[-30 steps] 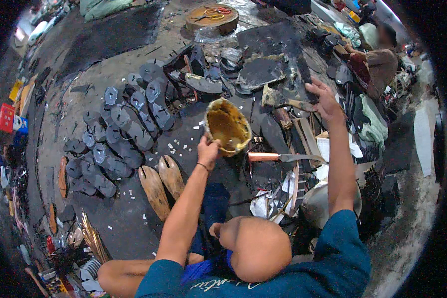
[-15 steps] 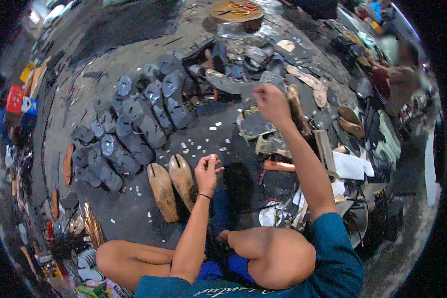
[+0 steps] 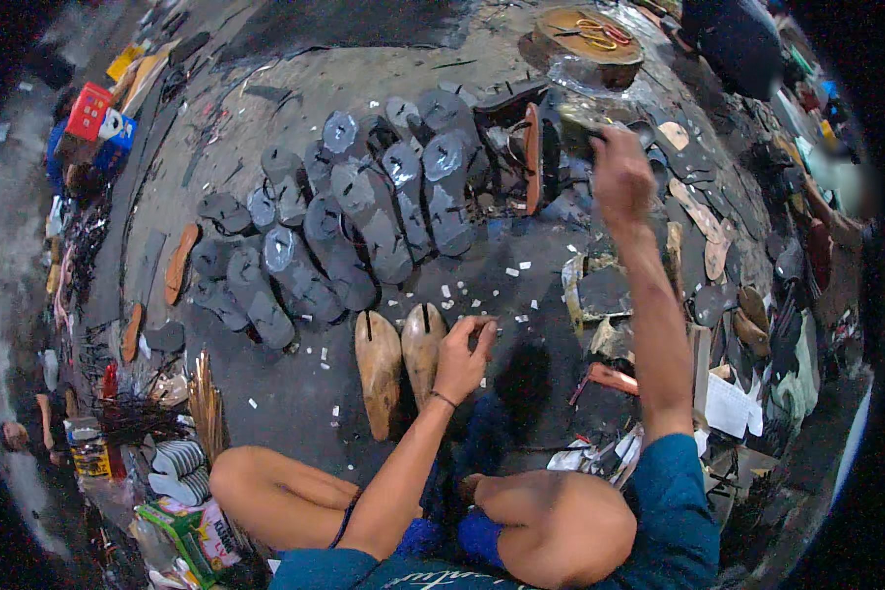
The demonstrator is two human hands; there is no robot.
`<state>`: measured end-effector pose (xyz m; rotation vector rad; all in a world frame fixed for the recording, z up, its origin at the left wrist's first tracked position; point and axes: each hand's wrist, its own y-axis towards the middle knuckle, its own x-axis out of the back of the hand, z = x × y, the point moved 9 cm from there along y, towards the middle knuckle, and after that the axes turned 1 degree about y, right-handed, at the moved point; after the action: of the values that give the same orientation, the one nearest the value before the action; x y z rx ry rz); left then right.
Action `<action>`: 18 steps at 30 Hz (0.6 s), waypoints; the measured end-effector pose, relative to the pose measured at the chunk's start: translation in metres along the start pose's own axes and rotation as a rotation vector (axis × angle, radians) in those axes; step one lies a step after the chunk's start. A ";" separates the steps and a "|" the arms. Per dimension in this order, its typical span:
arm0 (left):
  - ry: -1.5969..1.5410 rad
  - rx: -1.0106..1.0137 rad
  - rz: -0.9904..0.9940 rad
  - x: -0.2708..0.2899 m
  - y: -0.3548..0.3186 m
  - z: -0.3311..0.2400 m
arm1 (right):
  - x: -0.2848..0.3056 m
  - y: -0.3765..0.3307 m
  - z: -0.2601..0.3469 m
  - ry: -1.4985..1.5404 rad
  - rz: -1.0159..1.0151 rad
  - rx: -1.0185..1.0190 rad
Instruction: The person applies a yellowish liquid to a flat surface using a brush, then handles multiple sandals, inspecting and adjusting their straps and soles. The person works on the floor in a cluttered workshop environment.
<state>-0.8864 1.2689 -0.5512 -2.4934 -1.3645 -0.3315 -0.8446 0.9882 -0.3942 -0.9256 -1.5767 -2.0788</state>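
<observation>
Person sat cross-legged on a gritty grey floor, sandal parts everywhere.

Left hand had its fingers curled loosely, tips resting on the floor just beside the right one of two smooth tan wooden shoe lasts lying side by side in front of the knees; it wasn't really gripping anything. Right hand was stretched far out, fingers closed around a clear, shiny plastic bag near the round wooden block at the floor's far edge. Between them lay rows of dark, flat rubber soles, some with pale glossy patches, and white scraps dotted the concrete.
</observation>
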 end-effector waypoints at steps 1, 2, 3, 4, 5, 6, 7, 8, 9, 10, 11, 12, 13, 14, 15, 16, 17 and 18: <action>0.061 -0.095 -0.057 0.007 0.005 -0.006 | 0.034 0.000 0.013 0.036 -0.076 0.067; 0.120 -0.194 -0.114 0.011 0.009 -0.011 | 0.062 -0.004 0.023 0.029 -0.093 0.109; -0.007 -0.079 -0.099 0.011 0.017 0.000 | 0.087 -0.016 0.029 0.013 -0.113 0.147; -0.133 0.035 -0.100 0.011 0.024 0.011 | 0.102 -0.035 0.026 -0.062 -0.092 0.165; -0.062 -0.007 -0.213 0.026 0.030 0.015 | 0.114 -0.054 0.023 -0.141 -0.071 0.183; -0.002 -0.058 -0.313 0.042 0.038 0.023 | 0.113 -0.076 0.018 -0.149 0.075 0.174; 0.059 -0.104 -0.417 0.059 0.042 0.028 | 0.109 -0.097 0.015 -0.151 0.224 0.160; 0.009 -0.043 -0.430 0.066 0.047 0.037 | 0.110 -0.111 0.018 -0.095 0.353 0.074; -0.042 0.015 -0.433 0.069 0.051 0.039 | 0.107 -0.119 0.024 -0.044 0.476 -0.020; -0.039 -0.015 -0.404 0.063 0.057 0.026 | 0.111 -0.114 0.028 0.034 0.432 -0.047; 0.002 -0.055 -0.333 0.052 0.065 0.018 | 0.107 -0.107 0.034 0.127 0.383 -0.065; 0.049 -0.095 -0.262 0.041 0.072 0.012 | 0.091 -0.096 0.041 0.284 0.381 -0.123; 0.088 -0.149 -0.186 0.025 0.080 -0.001 | 0.071 -0.079 0.047 0.429 0.366 -0.178; 0.012 -0.175 -0.138 0.002 0.083 -0.016 | 0.047 -0.069 0.043 0.399 0.345 -0.188; 0.029 -0.190 -0.055 -0.017 0.084 -0.018 | 0.009 -0.066 0.034 0.335 0.369 -0.187; 0.053 -0.219 0.010 -0.030 0.086 -0.019 | -0.050 -0.064 0.035 0.150 0.705 -0.258; 0.117 -0.104 0.017 -0.037 0.075 -0.030 | -0.088 -0.072 0.019 0.186 0.852 -0.474; 0.062 -0.129 0.042 -0.046 0.067 -0.032 | -0.119 -0.073 0.009 0.018 0.765 -0.442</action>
<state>-0.8558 1.1869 -0.5450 -2.5882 -1.3028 -0.4973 -0.8041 1.0074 -0.5261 -1.3755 -0.5752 -1.8451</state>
